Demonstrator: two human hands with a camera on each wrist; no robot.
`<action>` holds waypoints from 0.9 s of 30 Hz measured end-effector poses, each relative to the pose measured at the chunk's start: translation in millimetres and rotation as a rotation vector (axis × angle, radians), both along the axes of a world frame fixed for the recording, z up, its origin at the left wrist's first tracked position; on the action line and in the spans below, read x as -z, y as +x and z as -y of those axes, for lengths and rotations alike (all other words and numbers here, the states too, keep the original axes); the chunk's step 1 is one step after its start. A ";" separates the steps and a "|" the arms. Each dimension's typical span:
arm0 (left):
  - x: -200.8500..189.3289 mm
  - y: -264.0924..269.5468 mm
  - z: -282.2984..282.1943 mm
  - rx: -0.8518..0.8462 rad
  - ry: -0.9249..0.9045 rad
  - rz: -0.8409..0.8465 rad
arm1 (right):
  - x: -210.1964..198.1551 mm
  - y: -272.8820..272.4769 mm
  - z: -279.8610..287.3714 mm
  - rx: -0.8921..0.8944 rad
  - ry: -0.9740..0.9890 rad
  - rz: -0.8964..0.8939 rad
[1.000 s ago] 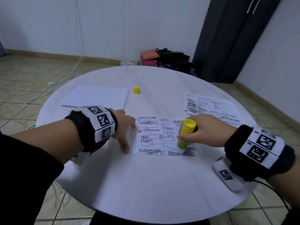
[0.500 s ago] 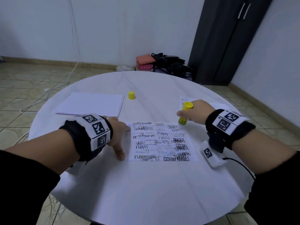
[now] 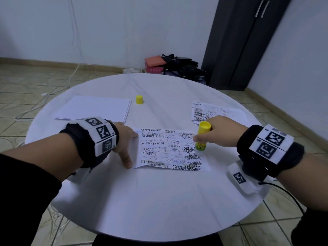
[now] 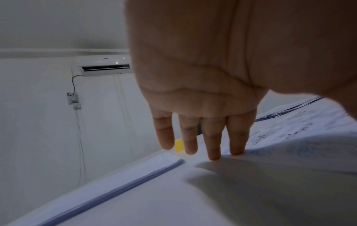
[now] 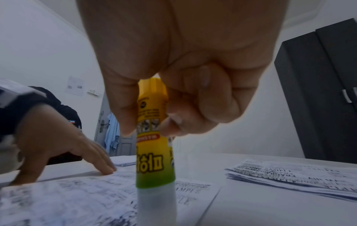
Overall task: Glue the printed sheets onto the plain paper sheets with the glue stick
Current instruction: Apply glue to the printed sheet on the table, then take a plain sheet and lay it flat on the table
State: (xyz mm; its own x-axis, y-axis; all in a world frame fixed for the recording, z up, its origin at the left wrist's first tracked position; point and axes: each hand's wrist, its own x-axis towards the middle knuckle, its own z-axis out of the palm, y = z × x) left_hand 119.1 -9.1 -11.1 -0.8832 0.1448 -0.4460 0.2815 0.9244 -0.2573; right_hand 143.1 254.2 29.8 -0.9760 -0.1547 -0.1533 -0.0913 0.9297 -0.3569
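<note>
A printed sheet [image 3: 168, 151] lies in the middle of the round white table [image 3: 159, 201]. My left hand [image 3: 126, 144] presses straight fingers [image 4: 213, 142] on the sheet's left edge. My right hand [image 3: 215, 134] grips a yellow glue stick [image 3: 202, 139], held upright with its white tip [image 5: 157, 203] down on the sheet's right edge. The stick's yellow cap [image 3: 139, 99] stands alone further back. A stack of plain sheets [image 3: 95, 109] lies at the back left, and a stack of printed sheets [image 3: 214, 111] at the back right.
A dark wardrobe [image 3: 245, 41] stands in the corner behind the table. Bags and a red box [image 3: 170, 66] sit on the tiled floor by the wall. A cable [image 3: 284, 194] trails from my right wrist over the table's edge.
The glue stick ran from the sheet's near right corner up to its far right corner, then came back to the middle of the right edge. My left hand stayed pressing the left edge.
</note>
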 end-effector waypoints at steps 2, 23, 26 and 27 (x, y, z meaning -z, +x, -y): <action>0.7 -1.4 0.6 -0.016 0.015 0.003 | -1.0 6.8 -0.3 -0.013 0.013 0.000; -1.1 -2.6 -0.4 0.036 0.038 0.013 | 28.0 -33.4 -60.0 0.405 -0.553 0.111; -0.8 -1.7 -0.6 0.034 0.042 0.016 | 26.6 -40.8 -60.3 0.535 -0.441 0.066; -0.3 -1.9 -0.2 0.033 0.054 0.016 | 26.7 -41.8 -60.8 0.570 -0.409 0.064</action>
State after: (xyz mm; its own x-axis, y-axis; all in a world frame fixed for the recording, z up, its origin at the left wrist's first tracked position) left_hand 117.2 -9.0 -10.7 -0.8705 0.1980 -0.4505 0.3156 0.9271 -0.2022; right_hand 101.3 315.1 3.1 -0.9130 0.3213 -0.2515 0.4032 0.6166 -0.6762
